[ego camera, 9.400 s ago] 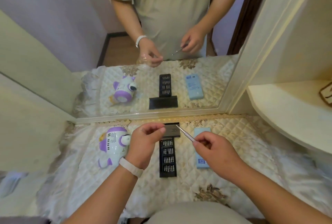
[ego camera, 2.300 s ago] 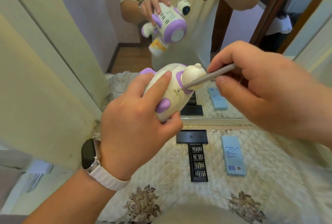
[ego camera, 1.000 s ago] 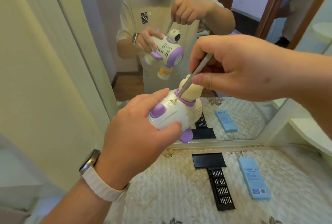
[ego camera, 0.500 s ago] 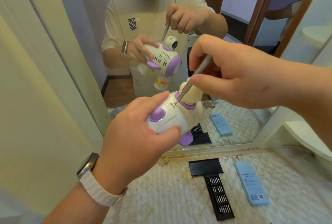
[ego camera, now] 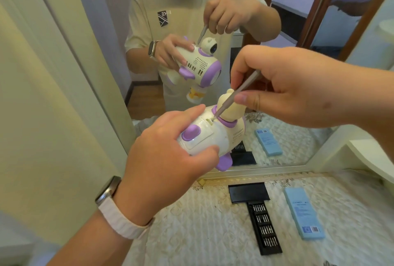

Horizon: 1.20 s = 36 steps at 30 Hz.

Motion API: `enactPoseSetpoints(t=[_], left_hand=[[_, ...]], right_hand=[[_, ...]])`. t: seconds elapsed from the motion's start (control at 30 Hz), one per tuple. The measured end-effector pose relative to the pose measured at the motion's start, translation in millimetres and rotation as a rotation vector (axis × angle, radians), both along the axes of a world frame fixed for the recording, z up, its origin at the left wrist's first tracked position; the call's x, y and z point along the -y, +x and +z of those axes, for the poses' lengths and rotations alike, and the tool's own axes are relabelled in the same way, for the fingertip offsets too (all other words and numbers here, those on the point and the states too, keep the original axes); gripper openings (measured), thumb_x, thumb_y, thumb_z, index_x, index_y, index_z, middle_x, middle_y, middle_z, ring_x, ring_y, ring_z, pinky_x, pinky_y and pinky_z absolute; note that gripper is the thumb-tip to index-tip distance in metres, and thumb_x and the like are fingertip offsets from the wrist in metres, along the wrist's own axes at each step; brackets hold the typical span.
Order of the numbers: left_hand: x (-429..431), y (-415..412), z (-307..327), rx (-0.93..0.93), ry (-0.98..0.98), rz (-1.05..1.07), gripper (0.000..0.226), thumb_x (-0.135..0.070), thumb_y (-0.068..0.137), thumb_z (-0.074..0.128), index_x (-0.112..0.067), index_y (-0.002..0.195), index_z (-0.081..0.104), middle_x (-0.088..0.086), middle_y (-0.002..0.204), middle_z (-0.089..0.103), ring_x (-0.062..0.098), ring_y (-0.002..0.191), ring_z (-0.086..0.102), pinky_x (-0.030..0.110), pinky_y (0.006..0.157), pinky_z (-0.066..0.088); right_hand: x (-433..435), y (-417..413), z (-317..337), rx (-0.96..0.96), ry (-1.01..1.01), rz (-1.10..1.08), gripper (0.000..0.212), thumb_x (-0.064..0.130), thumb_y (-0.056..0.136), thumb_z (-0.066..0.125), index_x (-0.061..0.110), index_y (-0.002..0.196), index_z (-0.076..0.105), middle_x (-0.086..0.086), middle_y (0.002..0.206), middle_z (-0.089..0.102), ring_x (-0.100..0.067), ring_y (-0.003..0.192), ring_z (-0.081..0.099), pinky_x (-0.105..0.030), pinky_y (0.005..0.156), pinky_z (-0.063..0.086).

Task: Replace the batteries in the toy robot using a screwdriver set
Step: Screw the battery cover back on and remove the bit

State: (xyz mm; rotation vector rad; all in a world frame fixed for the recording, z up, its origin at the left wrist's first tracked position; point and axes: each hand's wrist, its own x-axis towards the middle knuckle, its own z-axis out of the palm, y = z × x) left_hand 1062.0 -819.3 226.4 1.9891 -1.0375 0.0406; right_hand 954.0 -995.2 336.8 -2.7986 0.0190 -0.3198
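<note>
My left hand (ego camera: 162,154) grips the white and purple toy robot (ego camera: 211,135) in the air, above the table and in front of the mirror. The robot lies tilted, its back panel facing up. My right hand (ego camera: 294,88) pinches a thin grey screwdriver (ego camera: 234,96). The screwdriver's tip sits in a recess on the robot's back, just below the purple collar. The black bit tray (ego camera: 263,227) of the screwdriver set lies on the table below, and its black lid (ego camera: 248,192) lies next to it.
A light blue box (ego camera: 303,212) lies on the quilted tablecloth (ego camera: 202,229) right of the bit tray. A mirror (ego camera: 213,9) stands straight ahead and reflects me and the toy. A cream panel (ego camera: 42,95) rises at the left, a white shelf (ego camera: 373,154) juts in at the right.
Over the last second both hands kept their grips, with the screwdriver tip held on the same spot of the robot's back. Earlier, the robot stood on the table.
</note>
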Motion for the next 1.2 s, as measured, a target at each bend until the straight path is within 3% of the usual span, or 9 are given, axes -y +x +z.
enactPoseSetpoints(t=[0.07,0.2,0.33,0.47,0.7,0.87,1.0,1.1,1.2], left_hand=[[0,0,-1,0.003,0.000,0.004,0.067,-0.057,0.060,0.060,-0.051,0.126,0.060,-0.032,0.113,0.060,-0.007,0.102,0.057,0.009,0.073,0.045],[0,-1,0,0.012,0.008,0.005,0.065,-0.054,0.061,0.063,-0.051,0.126,0.059,-0.032,0.112,0.060,-0.008,0.102,0.056,0.005,0.071,0.043],[0,-2,-1,0.018,0.012,-0.006,0.066,-0.055,0.061,0.062,-0.051,0.127,0.058,-0.033,0.113,0.060,-0.008,0.102,0.056,0.008,0.074,0.044],[0,-2,-1,0.031,0.016,-0.011,0.066,-0.053,0.062,0.063,-0.050,0.127,0.059,-0.032,0.112,0.060,-0.008,0.102,0.056,0.004,0.071,0.044],[1,-4,-2,0.052,0.012,-0.030,0.065,-0.053,0.063,0.063,-0.048,0.128,0.060,-0.030,0.113,0.061,-0.010,0.102,0.055,0.002,0.077,0.042],[1,-4,-2,0.073,-0.006,-0.039,0.065,-0.050,0.064,0.064,-0.047,0.129,0.060,-0.030,0.113,0.060,-0.011,0.103,0.055,0.002,0.079,0.041],[0,-4,-1,0.124,-0.018,-0.048,0.065,-0.050,0.065,0.063,-0.042,0.130,0.061,-0.026,0.117,0.061,-0.007,0.105,0.056,0.004,0.080,0.043],[-1,-4,-3,0.139,-0.031,-0.045,0.065,-0.048,0.065,0.063,-0.040,0.130,0.061,-0.024,0.119,0.061,-0.004,0.105,0.057,0.004,0.081,0.043],[-3,-5,-5,0.147,-0.017,-0.055,0.066,-0.049,0.067,0.062,-0.038,0.132,0.062,-0.022,0.120,0.061,0.000,0.105,0.059,0.006,0.080,0.045]], right_hand=[[0,-1,1,0.006,-0.005,-0.014,0.017,0.047,0.077,0.052,0.034,0.087,0.053,0.015,0.073,0.061,0.001,0.080,0.060,-0.019,0.068,0.048],[0,1,2,0.069,-0.151,-0.039,0.030,0.060,0.078,0.046,0.031,0.080,0.056,0.013,0.057,0.055,0.003,0.069,0.057,-0.020,0.047,0.040],[2,-3,-1,0.011,-0.054,-0.019,0.037,0.063,0.075,0.049,0.031,0.094,0.054,0.008,0.066,0.061,-0.005,0.071,0.060,-0.019,0.066,0.048],[1,-7,0,-0.019,0.007,-0.014,0.021,0.047,0.077,0.054,0.033,0.093,0.053,0.015,0.074,0.061,0.001,0.080,0.059,-0.011,0.070,0.046],[1,-6,2,0.041,-0.207,-0.054,0.036,0.064,0.076,0.039,0.032,0.079,0.054,0.013,0.056,0.054,0.007,0.071,0.055,-0.017,0.045,0.036],[1,-11,1,-0.012,-0.028,-0.018,0.034,0.056,0.076,0.052,0.030,0.097,0.053,0.012,0.068,0.059,0.001,0.072,0.059,-0.008,0.063,0.044],[-3,-13,2,-0.019,-0.053,-0.032,0.015,0.045,0.077,0.052,0.036,0.088,0.051,0.017,0.069,0.057,0.007,0.077,0.056,-0.004,0.064,0.041],[-7,-14,3,-0.017,-0.146,-0.049,0.019,0.054,0.077,0.047,0.036,0.083,0.049,0.012,0.066,0.057,0.011,0.073,0.054,-0.012,0.055,0.042],[-8,-14,2,0.010,-0.291,-0.052,0.032,0.062,0.079,0.040,0.032,0.078,0.050,0.014,0.051,0.045,-0.004,0.056,0.054,-0.019,0.045,0.030]])
